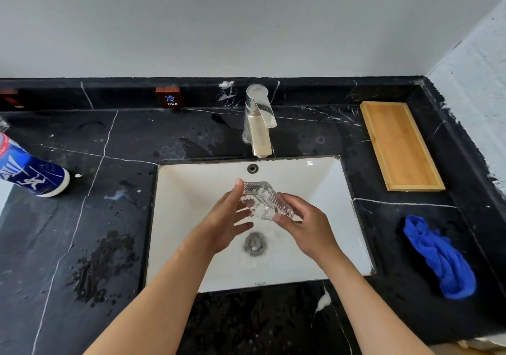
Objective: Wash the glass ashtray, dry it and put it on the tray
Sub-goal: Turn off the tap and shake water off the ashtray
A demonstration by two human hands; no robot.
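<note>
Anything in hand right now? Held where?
Yes: the glass ashtray, tilted over the sink. The left hand touches its upper-left edge; the right hand pinches its lower-right edge.

Ashtray (264, 201): clear ribbed glass, shiny. Sink (342, 217): glossy white ceramic. Tap (258, 124): brushed metal. Counter (82, 217): black marble w/ white veins, wet patches. Tray (401, 146): matt wood. Cloth (440, 258): blue, fuzzy.
</note>
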